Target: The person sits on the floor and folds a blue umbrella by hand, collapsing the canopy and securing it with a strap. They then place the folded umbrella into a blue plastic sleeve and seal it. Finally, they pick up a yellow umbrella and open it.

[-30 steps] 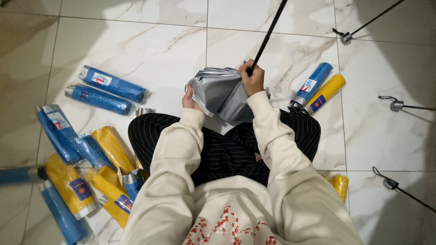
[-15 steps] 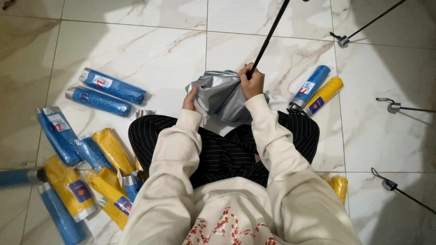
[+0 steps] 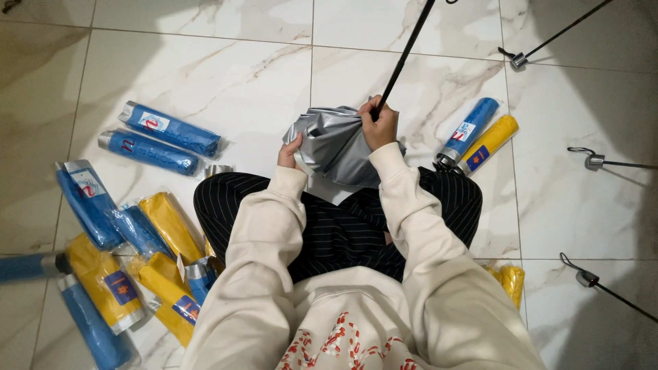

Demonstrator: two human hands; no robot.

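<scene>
Cream long-sleeved sweatshirt point(image 3: 356, 301), ribbed cuffs, red and white printed motif on chest, black trousers point(image 3: 336, 226) with fine white pinstripes, bare hands

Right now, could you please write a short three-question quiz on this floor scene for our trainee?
1. True or false: the right hand grips the black rod where it meets the silver-grey canopy.
2. Which touches the canopy's other edge? A) the left hand B) a foot C) nothing
3. What colours are the two wrapped rolls lying side by side on the tiles on the person's right?

Key: 1 true. 2 A. 3 one blue, one yellow.
</scene>
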